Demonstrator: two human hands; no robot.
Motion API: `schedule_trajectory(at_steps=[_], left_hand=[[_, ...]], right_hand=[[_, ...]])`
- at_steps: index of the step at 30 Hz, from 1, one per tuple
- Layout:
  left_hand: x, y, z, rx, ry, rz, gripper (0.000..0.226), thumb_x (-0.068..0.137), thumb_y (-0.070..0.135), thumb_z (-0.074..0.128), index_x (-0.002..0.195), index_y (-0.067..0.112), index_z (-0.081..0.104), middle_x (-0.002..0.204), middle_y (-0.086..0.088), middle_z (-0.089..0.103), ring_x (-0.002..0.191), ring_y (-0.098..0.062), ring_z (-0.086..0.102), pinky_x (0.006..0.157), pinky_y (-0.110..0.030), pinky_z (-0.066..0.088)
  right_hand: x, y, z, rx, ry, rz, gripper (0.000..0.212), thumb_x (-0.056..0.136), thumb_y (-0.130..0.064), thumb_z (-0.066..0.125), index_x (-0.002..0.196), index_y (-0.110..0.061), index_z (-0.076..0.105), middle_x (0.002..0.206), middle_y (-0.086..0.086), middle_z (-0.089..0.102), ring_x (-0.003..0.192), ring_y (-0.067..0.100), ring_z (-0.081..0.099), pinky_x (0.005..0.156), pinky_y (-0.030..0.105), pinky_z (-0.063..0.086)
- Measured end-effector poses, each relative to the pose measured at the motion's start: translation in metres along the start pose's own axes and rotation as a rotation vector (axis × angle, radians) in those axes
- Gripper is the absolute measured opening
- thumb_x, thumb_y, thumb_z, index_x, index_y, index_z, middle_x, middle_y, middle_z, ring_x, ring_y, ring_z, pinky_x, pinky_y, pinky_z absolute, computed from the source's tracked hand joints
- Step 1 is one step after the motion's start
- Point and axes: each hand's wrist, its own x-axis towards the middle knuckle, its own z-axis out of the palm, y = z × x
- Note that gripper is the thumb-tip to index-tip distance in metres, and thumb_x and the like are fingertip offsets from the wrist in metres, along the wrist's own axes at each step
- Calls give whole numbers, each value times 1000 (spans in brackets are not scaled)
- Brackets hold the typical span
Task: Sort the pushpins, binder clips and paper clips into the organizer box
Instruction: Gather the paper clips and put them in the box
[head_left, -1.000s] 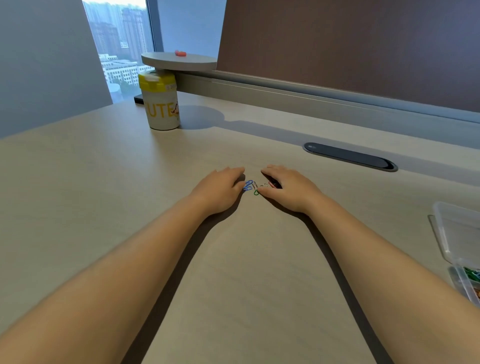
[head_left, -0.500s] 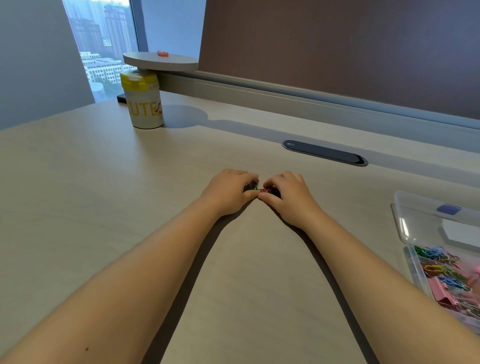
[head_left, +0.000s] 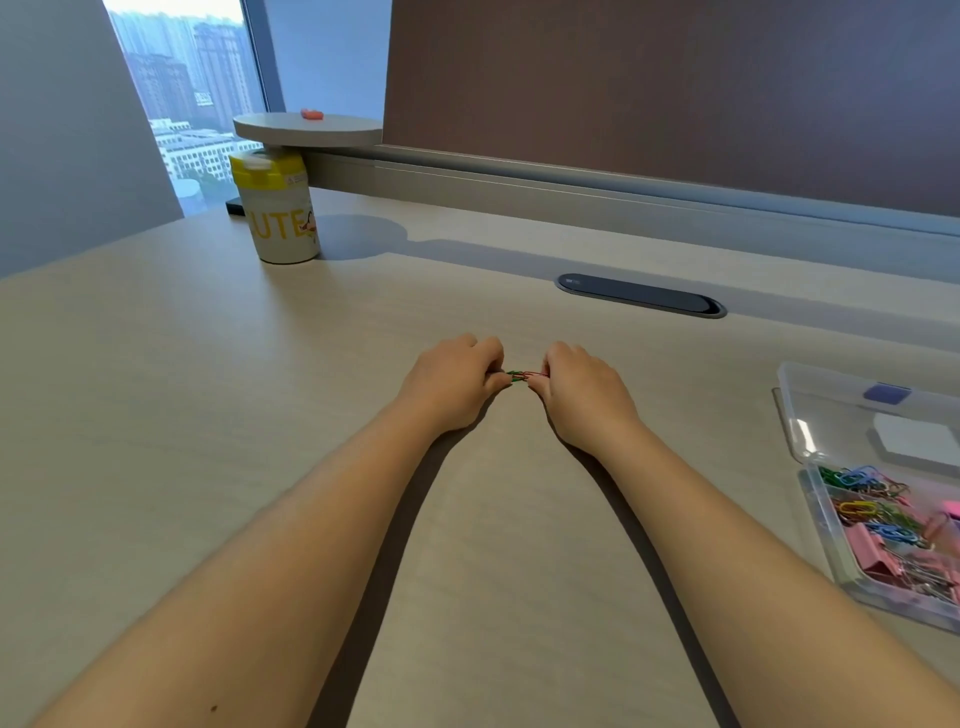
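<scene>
Both hands meet at the middle of the desk. My left hand (head_left: 457, 382) pinches green paper clips (head_left: 515, 376) and my right hand (head_left: 582, 392) pinches red ones, with the clips bridging the small gap between the fingertips. At the right edge stands the clear organizer box (head_left: 826, 525), its lid (head_left: 831, 410) tipped open behind it. One compartment holds several coloured paper clips (head_left: 862, 480), another holds pink binder clips (head_left: 872, 553). No pushpins show.
A white cup with a yellow lid (head_left: 278, 213) stands at the back left under a round shelf (head_left: 306, 129) that bears a small red object. A dark oval cable port (head_left: 641, 295) lies in the desk behind my hands. A partition wall runs along the back.
My fingers have closed on the paper clips that lay between the hands. The view has swung right, bringing more of the organizer box into sight.
</scene>
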Motion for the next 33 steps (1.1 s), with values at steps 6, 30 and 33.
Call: schedule_trajectory(at_steps=[6,30,33], left_hand=[[-3,8,0,261,5,-30,38,99,36,31,113,5,48,117,-14,57,105,-36,56,77,-37,42],[-36,80,-25,-218,-64,-41,30,101,25,31,78,8,41,69,-7,44,71,-24,42,67,-31,31],[-38,106,-21,-253,-98,-2,29,100,26,32,80,8,42,66,-4,41,57,-13,36,68,-31,32]], right_hand=[[-2,-4,-2,-205,-20,-14,21,98,-15,37,113,-1,44,114,17,60,102,36,58,68,34,34],[-83,82,-98,327,-39,260,31,97,-19,41,84,2,60,78,14,52,78,25,45,71,30,33],[-100,103,-111,310,-25,270,23,96,-19,43,89,-3,57,73,9,50,70,22,47,64,30,36]])
